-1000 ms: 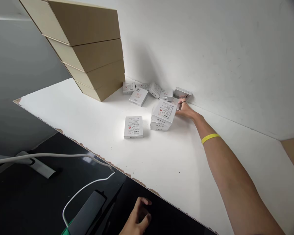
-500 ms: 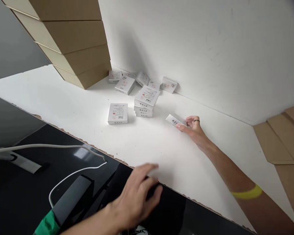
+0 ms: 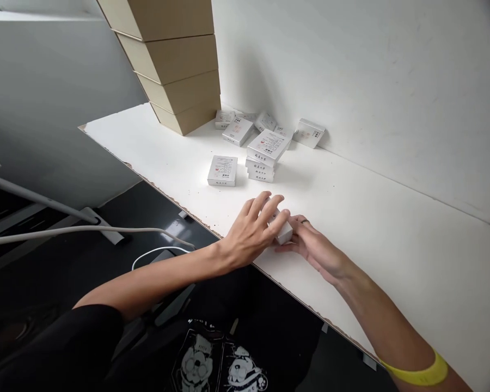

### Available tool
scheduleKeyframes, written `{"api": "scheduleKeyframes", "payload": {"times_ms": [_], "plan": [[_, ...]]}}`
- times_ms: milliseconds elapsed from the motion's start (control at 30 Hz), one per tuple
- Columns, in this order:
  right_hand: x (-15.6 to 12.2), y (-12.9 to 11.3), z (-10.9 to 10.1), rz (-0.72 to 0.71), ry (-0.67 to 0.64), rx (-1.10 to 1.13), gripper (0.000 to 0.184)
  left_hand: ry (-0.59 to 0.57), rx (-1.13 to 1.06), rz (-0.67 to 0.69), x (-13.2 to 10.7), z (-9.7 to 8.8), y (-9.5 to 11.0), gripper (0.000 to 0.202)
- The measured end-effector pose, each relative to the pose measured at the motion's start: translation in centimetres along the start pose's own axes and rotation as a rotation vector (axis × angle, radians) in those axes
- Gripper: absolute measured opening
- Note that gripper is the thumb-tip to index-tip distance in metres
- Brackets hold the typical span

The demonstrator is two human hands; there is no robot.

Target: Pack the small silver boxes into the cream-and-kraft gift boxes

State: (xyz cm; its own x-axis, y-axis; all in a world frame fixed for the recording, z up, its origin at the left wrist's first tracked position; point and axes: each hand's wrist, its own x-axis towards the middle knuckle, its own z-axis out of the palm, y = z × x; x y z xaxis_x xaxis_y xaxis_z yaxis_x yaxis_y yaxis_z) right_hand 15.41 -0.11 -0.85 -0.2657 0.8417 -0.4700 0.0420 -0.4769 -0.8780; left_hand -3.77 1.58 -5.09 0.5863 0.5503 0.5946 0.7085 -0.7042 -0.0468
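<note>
Near the table's front edge, both hands are on one small white box (image 3: 285, 234). My left hand (image 3: 253, 231) lies over it from the left, fingers bent around its top and side. From the right, my right hand (image 3: 312, 245) grips the same box, with a dark ring on one finger. Much of the box is hidden behind the fingers. Just beyond the hands stands a short stack of similar printed boxes (image 3: 267, 148). A single box (image 3: 222, 171) lies flat to the left of that stack.
More small boxes (image 3: 239, 130) lie loosely against the wall, one of them leaning (image 3: 310, 133). A tall stack of brown cartons (image 3: 191, 87) rises at the back left. The white table (image 3: 351, 218) has a chipped front edge; a white cable (image 3: 159, 249) hangs below it.
My right hand has brought the box toward the front edge. My left hand has risen from below the edge and closed on it. The view has shifted left.
</note>
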Motion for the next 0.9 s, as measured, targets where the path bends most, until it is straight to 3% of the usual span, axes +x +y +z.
{"api": "scheduleKeyframes", "payload": {"times_ms": [200, 333, 400, 500, 600, 700, 767, 900], "plan": [[-0.5, -0.2, 0.4, -0.034, -0.251, -0.041, 0.051, 0.039, -0.114, -0.027, -0.6, 0.0, -0.7, 0.079], [-0.3, -0.2, -0.7, -0.045, -0.153, -0.160, 0.057, -0.031, -0.176, -0.172, -0.6, -2.3, -4.3, 0.103], [0.1, 0.1, -1.4, 0.000, -0.086, -0.203, 0.060, -0.136, -0.107, -0.325, -0.1, -4.0, -7.4, 0.112], [0.8, 0.6, -2.2, 0.055, -0.068, -0.171, 0.064, -0.422, -0.029, -0.509, 1.9, -6.0, -12.2, 0.117], [1.1, 0.8, -2.7, 0.076, -0.066, -0.167, 0.063, -0.713, -0.086, -0.539, 4.7, -6.3, -15.8, 0.120], [1.1, 0.9, -2.9, 0.073, -0.057, -0.193, 0.064, -0.960, -0.114, -0.503, 7.1, -5.6, -17.7, 0.122], [1.0, 0.9, -3.0, 0.073, -0.057, -0.213, 0.065, -1.046, -0.140, -0.485, 7.9, -4.9, -18.4, 0.123], [1.3, 0.5, -3.2, 0.085, -0.068, -0.243, 0.067, -1.056, -0.195, -0.491, 8.1, -4.0, -19.3, 0.135]]}}
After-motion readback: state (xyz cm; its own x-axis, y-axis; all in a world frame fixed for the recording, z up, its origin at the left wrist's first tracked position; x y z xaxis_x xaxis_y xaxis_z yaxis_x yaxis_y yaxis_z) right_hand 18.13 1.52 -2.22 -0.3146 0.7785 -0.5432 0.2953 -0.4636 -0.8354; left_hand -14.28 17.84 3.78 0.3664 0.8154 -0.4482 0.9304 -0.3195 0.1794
